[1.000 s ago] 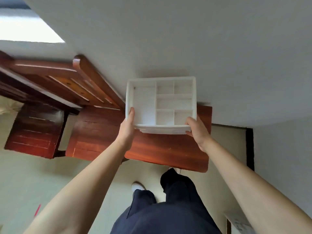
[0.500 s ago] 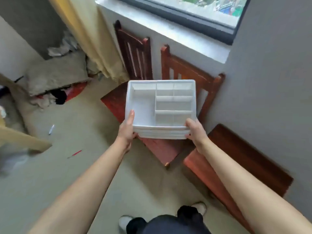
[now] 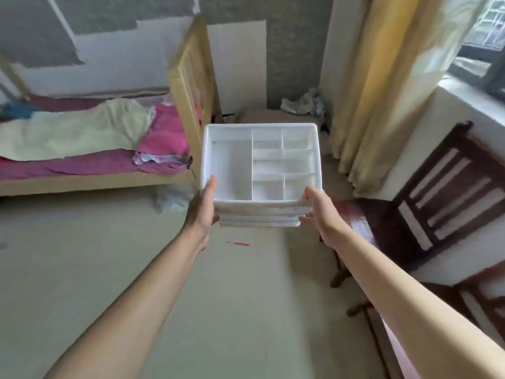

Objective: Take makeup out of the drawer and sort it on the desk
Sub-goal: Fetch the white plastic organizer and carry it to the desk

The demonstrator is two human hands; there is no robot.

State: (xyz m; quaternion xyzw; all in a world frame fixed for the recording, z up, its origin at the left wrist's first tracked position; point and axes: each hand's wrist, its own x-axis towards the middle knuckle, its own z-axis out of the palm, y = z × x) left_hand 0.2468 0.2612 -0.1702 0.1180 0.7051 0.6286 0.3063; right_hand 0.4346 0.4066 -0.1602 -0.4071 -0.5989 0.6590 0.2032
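I hold a white plastic organizer tray (image 3: 232, 165) out in front of me, level, above the floor. It has one long compartment on the left and several small ones on the right, all with nothing in them. My left hand (image 3: 203, 206) grips its near left corner, thumb on the rim. On the near right corner my right hand (image 3: 319, 212) grips the front edge. No makeup, drawer or desk is in view.
A bed (image 3: 90, 149) with pink and yellow bedding stands at the left, its wooden footboard (image 3: 191, 77) near the tray. Dark wooden chairs (image 3: 437, 198) line the right wall under a window. A yellow curtain (image 3: 388, 86) hangs behind. A red pen (image 3: 240, 244) lies on the floor.
The view has swung left from the chairs and window wall toward the bed. Both hands keep the same grip on the tray, which stays centred in front of me.
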